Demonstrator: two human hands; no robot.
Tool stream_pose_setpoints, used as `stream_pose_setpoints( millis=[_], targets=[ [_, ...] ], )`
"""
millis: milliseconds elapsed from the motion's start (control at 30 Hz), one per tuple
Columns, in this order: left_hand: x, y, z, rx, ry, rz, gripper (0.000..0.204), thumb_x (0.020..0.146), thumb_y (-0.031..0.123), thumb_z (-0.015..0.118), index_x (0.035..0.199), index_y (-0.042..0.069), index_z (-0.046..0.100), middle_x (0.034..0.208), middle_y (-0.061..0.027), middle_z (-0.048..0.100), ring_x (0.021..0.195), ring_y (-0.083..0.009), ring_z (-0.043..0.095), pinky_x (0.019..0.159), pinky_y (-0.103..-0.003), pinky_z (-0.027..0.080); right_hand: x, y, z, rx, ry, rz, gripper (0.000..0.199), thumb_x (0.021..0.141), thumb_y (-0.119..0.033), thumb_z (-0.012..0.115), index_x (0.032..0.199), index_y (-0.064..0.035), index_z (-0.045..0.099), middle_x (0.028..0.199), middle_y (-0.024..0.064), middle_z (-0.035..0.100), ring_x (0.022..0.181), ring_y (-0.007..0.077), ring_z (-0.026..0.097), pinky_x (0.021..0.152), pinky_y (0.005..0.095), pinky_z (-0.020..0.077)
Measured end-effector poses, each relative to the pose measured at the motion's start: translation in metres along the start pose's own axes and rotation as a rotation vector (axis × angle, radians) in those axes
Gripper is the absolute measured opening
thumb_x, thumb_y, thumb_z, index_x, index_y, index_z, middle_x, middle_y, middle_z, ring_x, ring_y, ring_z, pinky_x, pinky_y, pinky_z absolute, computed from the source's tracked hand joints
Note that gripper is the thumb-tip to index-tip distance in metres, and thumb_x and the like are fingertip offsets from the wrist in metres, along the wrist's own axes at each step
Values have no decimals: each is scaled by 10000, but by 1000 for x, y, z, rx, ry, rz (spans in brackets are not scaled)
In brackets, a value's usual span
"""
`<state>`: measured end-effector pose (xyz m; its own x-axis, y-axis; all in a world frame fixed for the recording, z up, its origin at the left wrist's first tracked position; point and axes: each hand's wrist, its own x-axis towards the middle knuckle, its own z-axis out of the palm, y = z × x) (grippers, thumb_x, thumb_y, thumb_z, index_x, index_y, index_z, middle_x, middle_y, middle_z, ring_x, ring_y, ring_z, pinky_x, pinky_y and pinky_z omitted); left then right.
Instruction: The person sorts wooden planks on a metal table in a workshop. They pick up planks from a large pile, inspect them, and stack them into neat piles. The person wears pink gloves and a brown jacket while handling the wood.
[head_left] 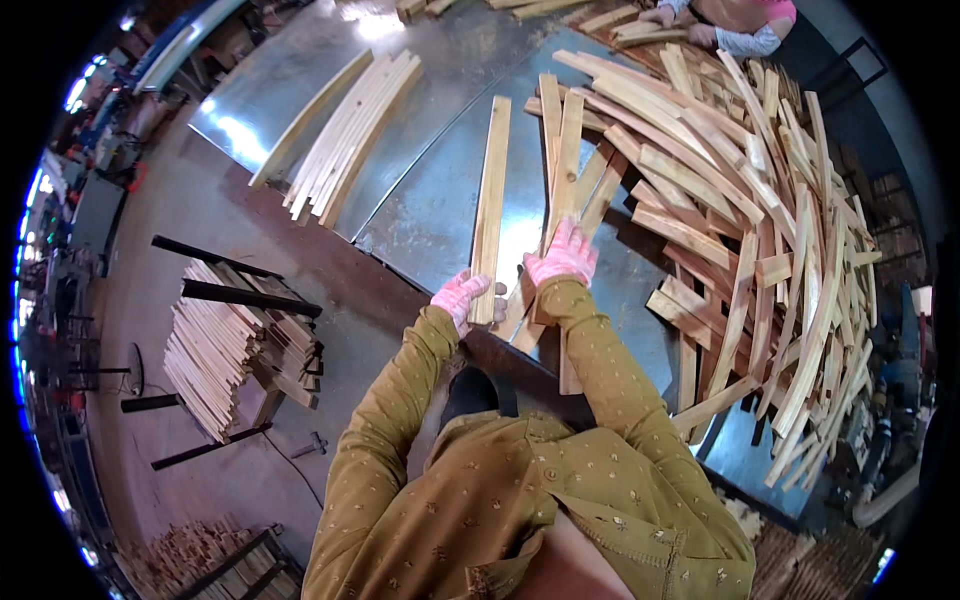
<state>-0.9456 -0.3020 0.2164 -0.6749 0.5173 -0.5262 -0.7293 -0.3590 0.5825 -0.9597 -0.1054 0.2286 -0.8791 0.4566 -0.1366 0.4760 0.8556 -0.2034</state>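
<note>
A straight, pale wooden slat (491,190) stretches away from me over the metal table, its near end held in my left hand (463,299). The pink-gloved fingers are closed round that end. Just to the right, my right hand (564,258), also in a pink glove, is closed over another wooden slat (567,170) with a knot in it. More slats cross beneath and beside this hand, one of them a darker slat (601,190) leaning right. Part of the right hand's grip is hidden by its own back.
A big loose heap of curved slats (740,200) covers the table's right side. A neat row of slats (358,135) lies on the metal table (440,130) at far left. Left of it stands a rack of stacked slats (215,345). Another person's hands (700,35) handle slats at far right.
</note>
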Motion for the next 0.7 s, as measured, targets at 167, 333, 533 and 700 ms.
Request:
stream_pose_setpoints(
  millis=[167,333,533,700],
  targets=[
    [29,1,-48,-273,28,-183,486,990,427,489,1260,23,470,998,-168,646,740,-311,658,640,-454,582,29,9,37,160,218,-57,869,731,-265,717,1472,-70,307,1450,199,409,1338,375,388,1137,427,290],
    [43,1,-59,-413,-110,-269,615,973,560,438,1302,43,483,1107,-144,628,933,-299,636,825,-440,549,5,-44,23,628,114,-84,728,791,-286,693,1415,-40,411,1353,249,495,1279,388,462,1096,417,368],
    [35,29,-53,-251,-281,-209,452,905,261,678,1292,91,517,1041,-111,651,865,-244,659,764,-398,573,-33,-26,16,97,310,-216,778,866,-490,591,1453,-31,368,1464,223,401,1371,376,353,1161,472,212],
    [37,43,-48,44,5,-188,461,878,219,705,1254,68,488,957,-127,637,731,-249,652,636,-387,581,-32,29,-9,130,-235,247,928,804,-397,693,1520,-79,197,1448,234,407,1285,370,468,1080,430,363]
  ],
)
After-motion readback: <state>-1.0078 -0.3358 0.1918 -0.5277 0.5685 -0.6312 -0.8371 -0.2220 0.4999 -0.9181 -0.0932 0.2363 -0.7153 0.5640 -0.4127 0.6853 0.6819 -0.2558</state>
